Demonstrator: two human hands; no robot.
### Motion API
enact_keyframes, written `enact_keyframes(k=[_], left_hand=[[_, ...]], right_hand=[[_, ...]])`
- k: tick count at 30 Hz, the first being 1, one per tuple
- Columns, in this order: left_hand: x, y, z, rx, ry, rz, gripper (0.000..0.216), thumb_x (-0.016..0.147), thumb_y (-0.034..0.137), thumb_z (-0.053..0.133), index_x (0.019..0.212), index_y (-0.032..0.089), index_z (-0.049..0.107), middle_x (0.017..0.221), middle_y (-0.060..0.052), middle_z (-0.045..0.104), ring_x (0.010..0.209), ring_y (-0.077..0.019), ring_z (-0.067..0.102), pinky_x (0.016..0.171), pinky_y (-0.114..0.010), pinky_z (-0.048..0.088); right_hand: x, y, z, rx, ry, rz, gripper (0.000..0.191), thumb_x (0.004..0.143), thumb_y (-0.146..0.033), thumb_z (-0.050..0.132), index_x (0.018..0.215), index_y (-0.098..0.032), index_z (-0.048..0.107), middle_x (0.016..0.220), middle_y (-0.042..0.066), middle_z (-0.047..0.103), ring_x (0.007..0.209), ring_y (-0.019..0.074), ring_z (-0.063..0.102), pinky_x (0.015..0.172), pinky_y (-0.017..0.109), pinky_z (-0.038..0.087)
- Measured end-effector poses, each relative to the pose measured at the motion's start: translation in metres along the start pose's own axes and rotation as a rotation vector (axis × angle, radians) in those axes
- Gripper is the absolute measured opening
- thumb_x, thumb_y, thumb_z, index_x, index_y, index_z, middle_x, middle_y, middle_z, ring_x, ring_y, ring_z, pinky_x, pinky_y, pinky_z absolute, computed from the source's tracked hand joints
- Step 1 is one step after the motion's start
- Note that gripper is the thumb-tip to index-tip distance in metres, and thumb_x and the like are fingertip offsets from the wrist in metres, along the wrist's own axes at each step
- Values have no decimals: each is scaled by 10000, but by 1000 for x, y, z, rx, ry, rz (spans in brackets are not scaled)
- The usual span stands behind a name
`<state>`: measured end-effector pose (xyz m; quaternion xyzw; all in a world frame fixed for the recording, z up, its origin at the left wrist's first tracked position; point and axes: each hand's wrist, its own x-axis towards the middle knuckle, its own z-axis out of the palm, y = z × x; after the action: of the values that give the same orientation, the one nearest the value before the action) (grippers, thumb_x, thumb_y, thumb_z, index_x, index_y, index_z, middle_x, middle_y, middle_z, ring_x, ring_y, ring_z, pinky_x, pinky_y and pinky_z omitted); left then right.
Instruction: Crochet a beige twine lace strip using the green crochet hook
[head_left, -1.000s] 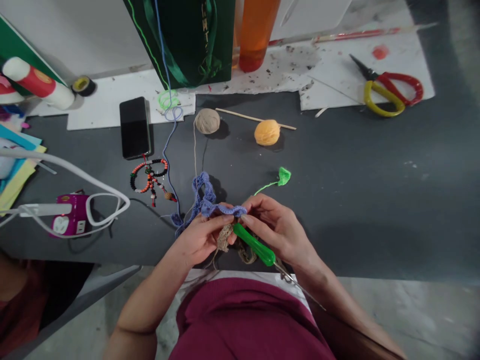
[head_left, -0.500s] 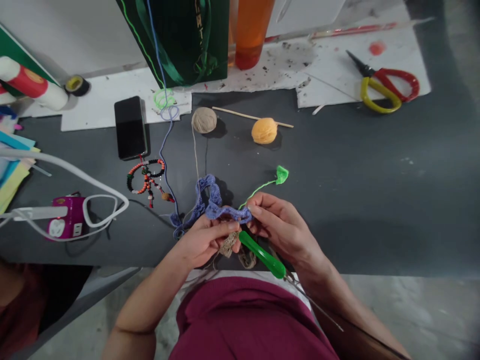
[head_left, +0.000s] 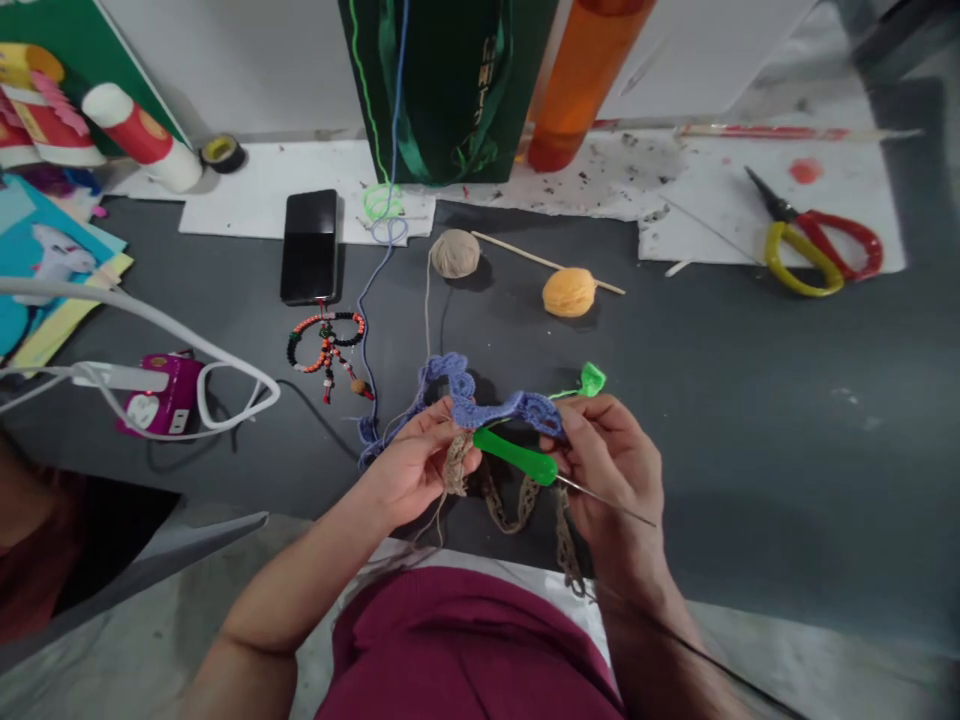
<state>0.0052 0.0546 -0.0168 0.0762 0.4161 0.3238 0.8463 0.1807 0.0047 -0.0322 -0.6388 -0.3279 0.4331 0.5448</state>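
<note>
**Crochet strip point(head_left: 495, 412) in the left hand point(head_left: 420, 468) and right hand point(head_left: 611, 470)**

Both hands have a narrow grip. The fingers of each hand pinch the bumpy blue strip, and the fingers hide part of it. One end of the strip curls down onto the gray tabletop point(head_left: 712, 340). A crochet hook point(head_left: 514, 456) lies between the hands. Its handle is green and its thin metal shaft crosses the right palm. It is hard to tell which hand holds it. A tan lace point(head_left: 517, 505) hangs under the hands, and the left hand covers its top. Its ends are hard to see. A thin thread goes up from the hands to a tan yarn ball point(head_left: 455, 253). An orange yarn ball point(head_left: 568, 292) sits near a wooden stick point(head_left: 547, 262). A small green crochet bit point(head_left: 592, 380) peeks out behind the blue strip. Farther off are a phone point(head_left: 309, 247), beads point(head_left: 326, 350) and red and yellow scissors point(head_left: 814, 255). The top edge of the picture cuts off a green bag point(head_left: 442, 90) and an orange bottle point(head_left: 585, 90).
</note>
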Motion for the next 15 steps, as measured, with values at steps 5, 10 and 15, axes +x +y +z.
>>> enact_keyframes(k=[5,10,15], left_hand=[[2,-1,-1,0,-20,-58,234,755,165,886,918,158,719,596,42,653,478,-96,607,463,-178,427],[3,-4,-5,32,-105,-57,312,697,273,946,839,159,693,624,26,680,495,-91,624,487,-182,458],[2,-5,-10,61,-213,-85,398,681,354,965,878,166,673,598,53,624,503,-94,612,472,-192,413]], right_hand=[[0,-15,-3,-349,-71,-470,233,959,-243,709,1185,-298,720,1198,86,751,1020,255,722,802,404,590],[18,-35,-2,-531,-584,-703,426,971,-148,650,1346,-341,714,1384,100,743,1212,305,727,973,485,625],[26,-19,8,-444,-411,-561,180,1005,-226,640,1044,-293,802,1027,59,839,936,254,795,843,425,655]])
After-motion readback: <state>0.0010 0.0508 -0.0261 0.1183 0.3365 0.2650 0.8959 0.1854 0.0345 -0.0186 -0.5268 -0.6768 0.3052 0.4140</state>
